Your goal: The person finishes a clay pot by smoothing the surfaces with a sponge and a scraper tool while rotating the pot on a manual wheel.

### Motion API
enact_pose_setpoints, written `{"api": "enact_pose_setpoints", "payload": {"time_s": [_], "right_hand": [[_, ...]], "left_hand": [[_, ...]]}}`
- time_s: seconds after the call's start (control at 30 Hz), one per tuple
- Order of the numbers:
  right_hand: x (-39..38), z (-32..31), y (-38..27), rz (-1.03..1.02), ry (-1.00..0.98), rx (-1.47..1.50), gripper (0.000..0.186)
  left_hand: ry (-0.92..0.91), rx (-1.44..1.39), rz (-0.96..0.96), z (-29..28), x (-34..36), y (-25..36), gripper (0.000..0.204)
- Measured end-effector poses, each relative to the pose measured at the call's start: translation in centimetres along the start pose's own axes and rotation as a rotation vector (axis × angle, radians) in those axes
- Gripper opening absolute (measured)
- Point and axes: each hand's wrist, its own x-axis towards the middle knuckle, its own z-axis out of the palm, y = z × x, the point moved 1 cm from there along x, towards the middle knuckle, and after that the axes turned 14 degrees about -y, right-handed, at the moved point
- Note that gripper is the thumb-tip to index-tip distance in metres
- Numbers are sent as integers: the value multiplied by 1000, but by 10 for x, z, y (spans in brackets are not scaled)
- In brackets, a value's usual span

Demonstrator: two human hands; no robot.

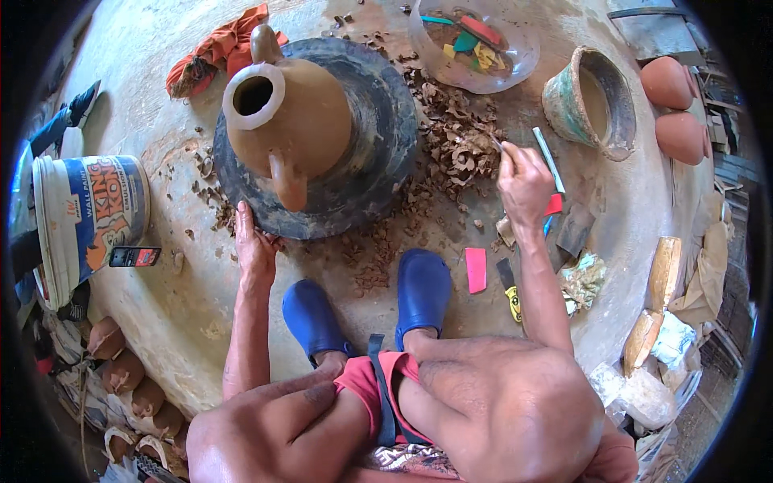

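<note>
A brown clay vessel with a pale, round mouth and two handles or spouts stands on a dark, round potter's wheel. My left hand grips the wheel's near left edge, its thumb up along the rim and its other fingers partly hidden. To the right of the wheel, my right hand is closed in a pinch on a thin tool. Only the tool's short tip shows, so its kind is unclear. That tip is over a heap of clay shavings.
A clear bowl of coloured scraps and a bucket of murky water stand at the far right. A paint bucket with a phone is at left. A pink scraper and a knife lie near my right foot.
</note>
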Motion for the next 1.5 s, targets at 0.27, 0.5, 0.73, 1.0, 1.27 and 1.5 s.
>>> {"api": "enact_pose_setpoints", "payload": {"time_s": [0.27, 0.5, 0.73, 1.0, 1.27, 1.5], "right_hand": [[-73, -10, 51, 470, 42, 510, 17], [-36, 18, 8, 96, -24, -3, 18], [-68, -15, 21, 328, -176, 250, 17], [10, -47, -47, 205, -43, 452, 20], [124, -27, -179, -21, 130, 952, 27], [140, -9, -217, -120, 28, 904, 65]], "left_hand": [[-75, 234, -104, -30, 45, 40, 57], [-218, 416, 167, -59, 92, 50, 54], [-28, 325, 266, -13, 64, 42, 53], [206, 569, 375, -20, 79, 25, 58], [332, 657, 420, -40, 103, 17, 56], [366, 716, 429, -29, 100, 17, 58]]}}
